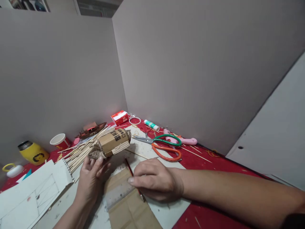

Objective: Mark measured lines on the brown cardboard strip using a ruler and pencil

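My left hand (90,178) holds up a small cardboard model (111,143) with printed characters on its side, fingers closed under its lower end. My right hand (154,180) rests on a clear plastic ruler (118,194) that lies across a brown cardboard sheet (133,211). Its fingers are curled around a thin red pencil (130,171). A bundle of thin wooden sticks (81,152) lies just behind the model.
Scissors with green and orange handles (164,144) lie beyond my right hand, beside a pink-handled tool (188,140) and a glue stick (151,125). A red box (120,117), a paper cup (59,140), a yellow jar (33,152) and white drawing paper (30,194) sit left. Grey partition walls enclose the red table (219,165).
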Action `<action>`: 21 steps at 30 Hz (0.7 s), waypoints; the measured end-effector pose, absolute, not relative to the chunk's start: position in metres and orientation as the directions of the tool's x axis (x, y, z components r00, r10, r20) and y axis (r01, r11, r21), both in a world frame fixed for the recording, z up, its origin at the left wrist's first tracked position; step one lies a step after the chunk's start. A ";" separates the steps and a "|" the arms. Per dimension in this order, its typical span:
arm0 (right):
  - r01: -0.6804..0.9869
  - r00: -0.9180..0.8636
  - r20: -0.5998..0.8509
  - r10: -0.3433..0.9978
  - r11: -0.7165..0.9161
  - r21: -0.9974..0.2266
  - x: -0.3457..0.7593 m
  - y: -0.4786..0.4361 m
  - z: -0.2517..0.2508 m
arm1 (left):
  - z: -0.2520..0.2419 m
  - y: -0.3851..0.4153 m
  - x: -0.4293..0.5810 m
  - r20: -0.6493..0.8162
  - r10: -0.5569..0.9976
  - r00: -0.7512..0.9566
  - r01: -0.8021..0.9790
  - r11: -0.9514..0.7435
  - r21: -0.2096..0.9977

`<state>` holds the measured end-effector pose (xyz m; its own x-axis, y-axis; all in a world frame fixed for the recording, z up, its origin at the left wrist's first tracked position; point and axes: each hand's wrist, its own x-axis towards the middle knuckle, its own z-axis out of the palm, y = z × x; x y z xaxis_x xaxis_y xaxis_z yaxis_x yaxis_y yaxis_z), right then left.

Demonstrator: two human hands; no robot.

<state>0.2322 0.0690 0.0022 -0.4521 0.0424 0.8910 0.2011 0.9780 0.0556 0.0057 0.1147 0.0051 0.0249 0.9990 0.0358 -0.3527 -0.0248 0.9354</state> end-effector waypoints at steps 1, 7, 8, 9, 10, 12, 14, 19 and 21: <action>0.218 -0.455 0.887 0.076 0.976 0.029 0.234 0.069 0.000 | 0.006 0.114 0.006 0.019 0.999 0.032 -0.371 -0.006 0.929; 0.286 -0.462 0.858 0.224 0.954 -0.095 0.240 0.068 -0.005 | 0.008 0.115 0.007 -0.036 0.999 0.019 -0.473 0.041 0.880; 0.288 -0.460 0.858 0.228 0.952 -0.099 0.240 0.067 -0.005 | 0.008 0.116 0.007 -0.038 0.999 0.023 -0.480 0.044 0.876; 0.288 -0.460 0.858 0.228 0.952 -0.099 0.239 0.067 -0.005 | 0.008 0.116 0.007 -0.040 0.999 0.030 -0.483 0.050 0.874; 0.289 -0.459 0.859 0.227 0.952 -0.097 0.239 0.067 -0.005 | 0.008 0.116 0.007 -0.044 0.998 0.037 -0.482 0.056 0.874; 0.286 -0.460 0.859 0.224 0.954 -0.096 0.238 0.067 -0.005 | 0.009 0.116 0.006 -0.053 0.998 0.044 -0.477 0.068 0.876; 0.287 -0.458 0.859 0.228 0.953 -0.100 0.238 0.067 -0.005 | 0.009 0.116 0.006 -0.061 0.997 0.050 -0.475 0.078 0.877; 0.264 -0.458 0.859 0.230 0.957 -0.115 0.239 0.067 -0.006 | 0.010 0.115 0.007 -0.077 0.996 0.054 -0.483 0.094 0.870; 0.265 -0.461 0.853 0.245 0.955 -0.131 0.239 0.066 -0.006 | 0.011 0.115 0.007 -0.087 0.995 0.056 -0.481 0.103 0.871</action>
